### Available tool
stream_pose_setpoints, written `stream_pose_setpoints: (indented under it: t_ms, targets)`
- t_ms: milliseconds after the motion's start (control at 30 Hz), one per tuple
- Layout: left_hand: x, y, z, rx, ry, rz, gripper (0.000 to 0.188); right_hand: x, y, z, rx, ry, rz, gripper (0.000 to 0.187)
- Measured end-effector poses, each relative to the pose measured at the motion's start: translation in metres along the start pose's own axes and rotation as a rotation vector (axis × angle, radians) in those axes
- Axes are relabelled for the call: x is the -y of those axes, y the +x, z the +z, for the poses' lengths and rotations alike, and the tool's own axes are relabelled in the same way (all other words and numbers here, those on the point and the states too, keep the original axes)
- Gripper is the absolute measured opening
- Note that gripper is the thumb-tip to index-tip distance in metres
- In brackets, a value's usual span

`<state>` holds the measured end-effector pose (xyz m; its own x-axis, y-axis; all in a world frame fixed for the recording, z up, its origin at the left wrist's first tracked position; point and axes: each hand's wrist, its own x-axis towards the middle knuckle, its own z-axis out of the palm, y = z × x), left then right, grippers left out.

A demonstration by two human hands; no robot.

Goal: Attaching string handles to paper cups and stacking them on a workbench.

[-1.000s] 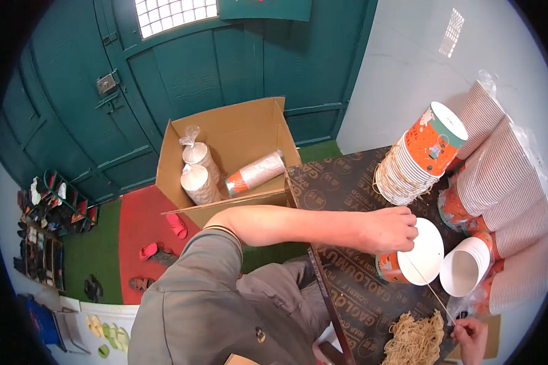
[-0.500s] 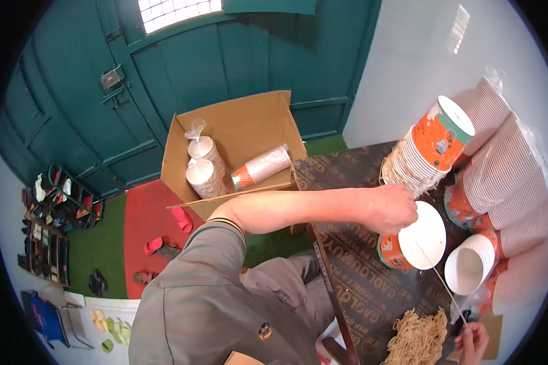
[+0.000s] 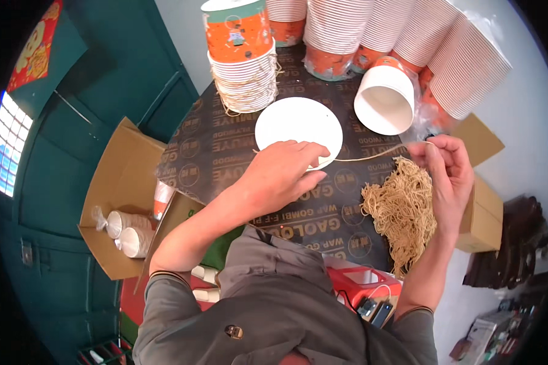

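A paper bucket stands on the dark table with its white round end facing up. My left hand rests over the near edge of that end, closed on a tan cord, with a short tail of it showing at the wrist side. From there the cord runs across to my right hand, whose fingers pinch it above the table's right side. Beneath and beside the right hand lies a loose heap of tan cords. The bucket's side is mostly hidden.
Behind stands a stack of orange-and-white buckets with cords hanging on it. A white bucket lies tipped, near tall bagged stacks. An open carton is at left, another box at right.
My view has turned to the right and the right arm now shows fully. My left hand has shifted onto the bucket's near edge. The cord stays stretched between both hands.
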<state>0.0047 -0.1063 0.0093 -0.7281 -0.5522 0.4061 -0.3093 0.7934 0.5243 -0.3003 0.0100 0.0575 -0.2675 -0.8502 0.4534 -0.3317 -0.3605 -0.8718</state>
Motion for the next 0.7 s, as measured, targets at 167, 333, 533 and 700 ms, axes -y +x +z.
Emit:
stream_pose_setpoints:
  t_ms: [167, 333, 533, 700]
  targets:
    - [-0.005, -0.005, -0.01, 0.102, 0.065, 0.087, 0.024, -0.021, -0.009, 0.021, -0.156, -0.078, -0.131, 0.011]
    - [-0.019, -0.018, -0.052, 0.283, 0.098, -0.08, 0.035, -0.042, -0.017, 0.051, -0.081, 0.26, 0.268, 0.014]
    - [-0.041, -0.002, -0.021, 0.069, -0.05, 0.002, 0.052, -0.057, -0.023, 0.067, 0.056, 0.453, 0.368, 0.017]
    - [-0.042, 0.015, 0.009, -0.059, -0.009, 0.024, 0.042, -0.058, -0.03, 0.072, 0.101, 0.491, 0.331, 0.018]
